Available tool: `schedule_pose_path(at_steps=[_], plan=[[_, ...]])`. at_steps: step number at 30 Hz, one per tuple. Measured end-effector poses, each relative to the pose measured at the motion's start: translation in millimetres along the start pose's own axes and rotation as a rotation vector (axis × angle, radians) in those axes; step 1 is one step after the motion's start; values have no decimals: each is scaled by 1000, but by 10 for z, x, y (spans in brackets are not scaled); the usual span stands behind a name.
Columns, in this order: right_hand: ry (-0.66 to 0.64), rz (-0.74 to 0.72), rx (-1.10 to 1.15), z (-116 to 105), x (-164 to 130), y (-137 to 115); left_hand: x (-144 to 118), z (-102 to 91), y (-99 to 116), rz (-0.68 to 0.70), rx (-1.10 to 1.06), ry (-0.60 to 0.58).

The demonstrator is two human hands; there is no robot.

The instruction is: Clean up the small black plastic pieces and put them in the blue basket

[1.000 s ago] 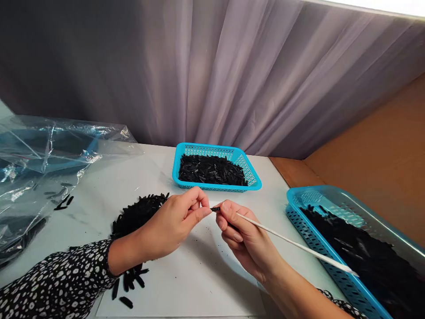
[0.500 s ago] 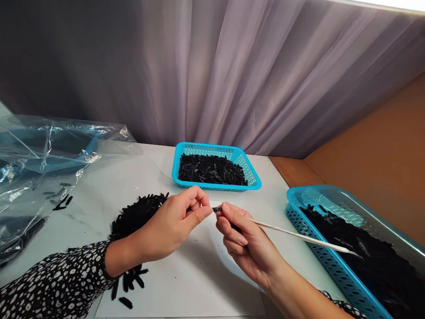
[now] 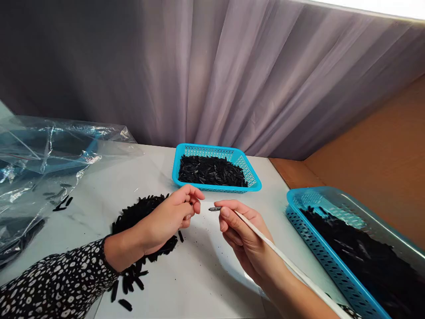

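My right hand (image 3: pixel 247 230) pinches a small, narrow black piece (image 3: pixel 215 208) with tiny marks on it, its tip sticking out to the left. The same hand holds a long thin white stick (image 3: pixel 275 243) that slants down along the forearm. My left hand (image 3: pixel 175 212) is just left of the black piece, apart from it. Its fingers are curled, and a dark bit shows between them, too small to name. Beneath the left hand and wrist lies a pile of black pieces (image 3: pixel 137 210), partly hidden by the arm.
A blue basket (image 3: pixel 254 184) of black pieces stands at the back. Another blue basket (image 3: pixel 327 254), with more black pieces, is at the right. Clear plastic (image 3: pixel 73 146) covers the left side. A few loose black pieces (image 3: pixel 125 304) lie near the front.
My left hand has drawn back from the black piece, which now stays in my right hand. The white stick has swung down against the right forearm.
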State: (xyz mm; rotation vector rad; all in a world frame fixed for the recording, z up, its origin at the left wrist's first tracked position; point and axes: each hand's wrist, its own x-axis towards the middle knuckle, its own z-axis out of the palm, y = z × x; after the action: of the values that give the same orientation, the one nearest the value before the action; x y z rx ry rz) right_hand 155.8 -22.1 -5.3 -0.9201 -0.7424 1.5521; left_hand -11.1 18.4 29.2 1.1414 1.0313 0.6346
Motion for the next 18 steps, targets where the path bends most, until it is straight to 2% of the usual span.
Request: schedule_pose_path(at_steps=[5, 9, 11, 14, 18], plan=[[5, -49, -57, -2, -18, 14, 8, -2, -36, 123, 144, 41], [38, -72, -1, 0, -11, -4, 18, 8, -54, 150, 96, -32], [45, -38, 43, -6, 8, -6, 6, 18, -57, 160, 111, -58], [26, 50, -6, -14, 32, 10, -34, 35, -61, 174, 184, -77], [-49, 60, -87, -6, 21, 46, -80, 46, -67, 175, 268, -97]])
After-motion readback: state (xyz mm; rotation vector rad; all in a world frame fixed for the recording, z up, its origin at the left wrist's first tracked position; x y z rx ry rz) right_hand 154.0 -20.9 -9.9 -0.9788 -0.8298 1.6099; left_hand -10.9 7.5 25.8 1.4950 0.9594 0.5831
